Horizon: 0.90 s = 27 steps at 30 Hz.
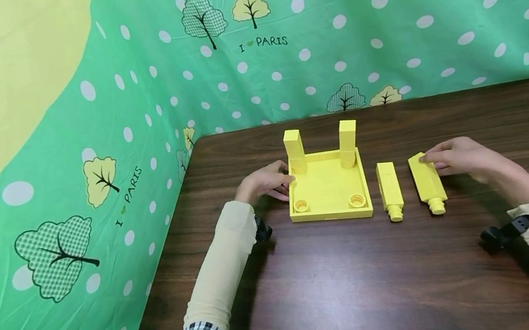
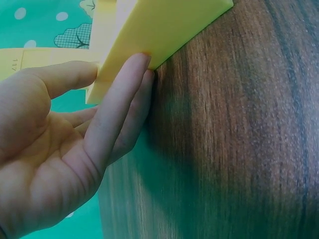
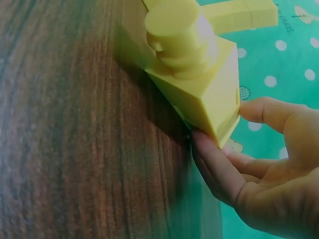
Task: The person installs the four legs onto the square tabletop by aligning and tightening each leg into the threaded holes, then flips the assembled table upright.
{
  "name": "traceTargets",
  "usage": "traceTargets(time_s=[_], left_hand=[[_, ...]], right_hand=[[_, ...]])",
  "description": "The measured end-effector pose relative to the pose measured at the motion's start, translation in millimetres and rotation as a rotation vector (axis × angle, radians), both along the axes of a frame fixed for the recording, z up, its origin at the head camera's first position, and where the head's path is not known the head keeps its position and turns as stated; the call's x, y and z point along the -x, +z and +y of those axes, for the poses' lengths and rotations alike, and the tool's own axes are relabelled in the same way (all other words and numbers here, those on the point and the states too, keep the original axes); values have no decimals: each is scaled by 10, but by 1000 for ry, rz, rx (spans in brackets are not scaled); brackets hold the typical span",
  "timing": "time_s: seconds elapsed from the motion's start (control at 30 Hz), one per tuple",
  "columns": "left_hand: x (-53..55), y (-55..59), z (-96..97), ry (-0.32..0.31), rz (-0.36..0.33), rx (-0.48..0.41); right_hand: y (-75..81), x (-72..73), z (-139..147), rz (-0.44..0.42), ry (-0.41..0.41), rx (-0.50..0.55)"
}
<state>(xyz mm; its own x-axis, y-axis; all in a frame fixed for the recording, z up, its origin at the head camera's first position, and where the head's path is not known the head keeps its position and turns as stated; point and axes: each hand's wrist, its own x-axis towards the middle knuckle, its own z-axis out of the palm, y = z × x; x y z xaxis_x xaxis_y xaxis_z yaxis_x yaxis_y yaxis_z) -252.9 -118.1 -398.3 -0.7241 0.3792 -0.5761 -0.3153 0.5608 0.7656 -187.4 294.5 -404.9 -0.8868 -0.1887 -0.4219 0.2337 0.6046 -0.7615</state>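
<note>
A square yellow tabletop piece (image 1: 333, 216) with a raised rim lies underside up on the table. Two yellow legs stand upright at its far corners, the left one (image 1: 294, 145) and the right one (image 1: 347, 139); round sockets show at its near corners. My left hand (image 1: 267, 181) holds the piece's left side, thumb at the rim and fingers against the outer wall (image 2: 159, 35). Right of it lies a loose yellow leg (image 1: 389, 185) with a round peg towards me. My right hand (image 1: 463, 158) pinches another such leg (image 1: 427, 181), thumb on its top face and fingers along its side.
The dark wooden table (image 1: 348, 291) carries all the pieces. A green patterned cloth (image 1: 280, 69) hangs behind it and along its left edge. Black camera straps sit on both wrists, the right one (image 1: 509, 232) close above the tabletop.
</note>
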Motion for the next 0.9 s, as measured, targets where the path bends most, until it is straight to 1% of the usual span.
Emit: traceTargets(time_s=[0.13, 0.23, 0.37, 0.5, 0.67, 0.9], left_hand=[[10, -1, -4, -3, 3, -2], [14, 0, -7, -4, 3, -4], [7, 2, -5, -3, -6, 0], [4, -4, -3, 0, -7, 3], [7, -15, -2, -3, 3, -3], [7, -23, -10, -1, 4, -2]], right_hand=[[4, 18, 33, 6, 20, 34], [19, 23, 46, 31, 26, 65], [58, 24, 31, 61, -9, 113], [117, 28, -3, 80, -52, 121], [188, 35, -47, 100, -64, 115], [273, 6, -165, 134, -83, 146]])
